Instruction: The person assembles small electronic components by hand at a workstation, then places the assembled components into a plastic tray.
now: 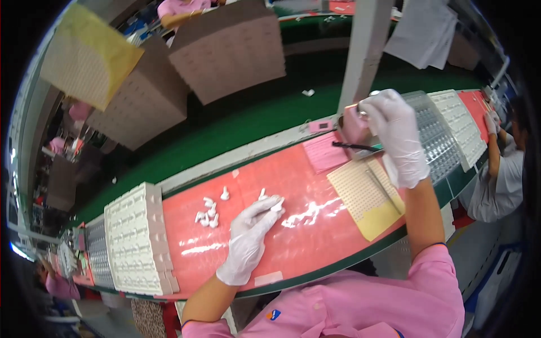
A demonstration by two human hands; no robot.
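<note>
My left hand [248, 239], in a white glove, is over the pink-red work mat [304, 174]. Its thumb and fingers pinch a small white earbud-like piece [276, 207]. To its left lie several more white earbud-like pieces [208, 214] in a loose group, with one standing apart [225, 193]. My right hand [393, 121], also gloved, is raised at the bench's far side. Its fingers are closed beside the top of a pink block-shaped item [355, 125]; what they hold is hidden. A black pen-like tool [352, 146] points out below that hand.
Pink notes [324, 153] and a yellow-edged label sheet [360, 197] with tweezers [384, 190] lie on the right. White moulded trays [135, 239] stand at left, clear plastic trays [431, 124] at right. A grey post [365, 50] rises behind; a co-worker [496, 174] sits at right.
</note>
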